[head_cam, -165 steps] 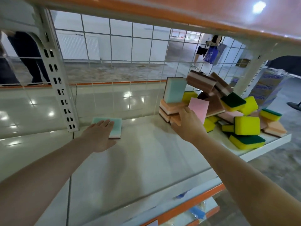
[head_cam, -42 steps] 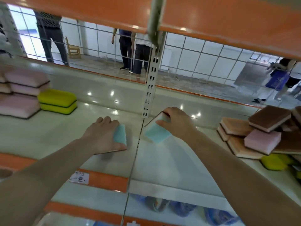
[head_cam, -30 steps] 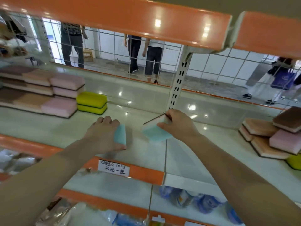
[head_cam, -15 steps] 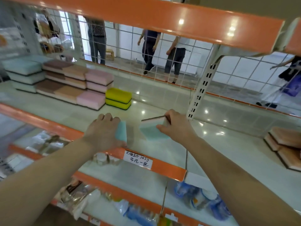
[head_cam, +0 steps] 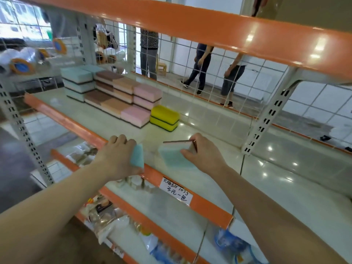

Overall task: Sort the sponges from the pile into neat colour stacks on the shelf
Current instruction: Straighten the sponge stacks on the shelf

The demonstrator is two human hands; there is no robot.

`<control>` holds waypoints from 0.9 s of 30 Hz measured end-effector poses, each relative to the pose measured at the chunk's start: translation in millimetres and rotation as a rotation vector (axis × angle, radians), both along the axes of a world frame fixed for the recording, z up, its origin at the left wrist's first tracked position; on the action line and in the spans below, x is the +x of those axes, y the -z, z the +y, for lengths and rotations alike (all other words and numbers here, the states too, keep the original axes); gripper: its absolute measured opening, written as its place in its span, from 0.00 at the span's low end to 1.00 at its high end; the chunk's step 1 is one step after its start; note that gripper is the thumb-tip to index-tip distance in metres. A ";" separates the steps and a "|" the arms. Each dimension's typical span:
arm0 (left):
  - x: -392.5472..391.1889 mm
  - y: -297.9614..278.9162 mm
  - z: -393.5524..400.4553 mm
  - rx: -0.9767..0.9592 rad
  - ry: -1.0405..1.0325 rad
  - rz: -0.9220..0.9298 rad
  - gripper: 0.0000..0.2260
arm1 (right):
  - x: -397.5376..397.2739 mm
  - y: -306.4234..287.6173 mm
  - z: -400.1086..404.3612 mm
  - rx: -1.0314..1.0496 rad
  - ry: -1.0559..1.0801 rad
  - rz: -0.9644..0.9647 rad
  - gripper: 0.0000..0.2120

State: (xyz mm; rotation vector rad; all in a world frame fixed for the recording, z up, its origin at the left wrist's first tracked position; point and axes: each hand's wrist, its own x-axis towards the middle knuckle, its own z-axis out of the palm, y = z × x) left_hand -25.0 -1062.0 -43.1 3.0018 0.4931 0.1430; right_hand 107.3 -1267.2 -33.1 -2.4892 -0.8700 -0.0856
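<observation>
My left hand grips a light-blue sponge just above the shelf's front edge. My right hand holds a second light-blue sponge, tilted, with its dark scouring side up. Further back on the shelf stand sorted stacks: light-blue sponges at the far left, then brown sponges, orange sponges, pink sponges and two yellow sponges. The unsorted pile is out of view.
An orange upper shelf rail runs overhead. A white slotted bracket stands to the right. A handwritten price label sits on the orange front rail. Packaged goods fill the lower shelf. People stand behind the wire grid.
My view has swung left along the shelf, with both hands carrying their light-blue sponges that way. The sorted stacks have come into full view and the pile has left the frame.
</observation>
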 end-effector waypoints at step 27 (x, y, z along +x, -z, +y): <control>-21.7 -3.7 195.1 0.037 -0.085 0.001 0.38 | 0.2 -0.3 219.1 -0.019 -0.079 -0.036 0.22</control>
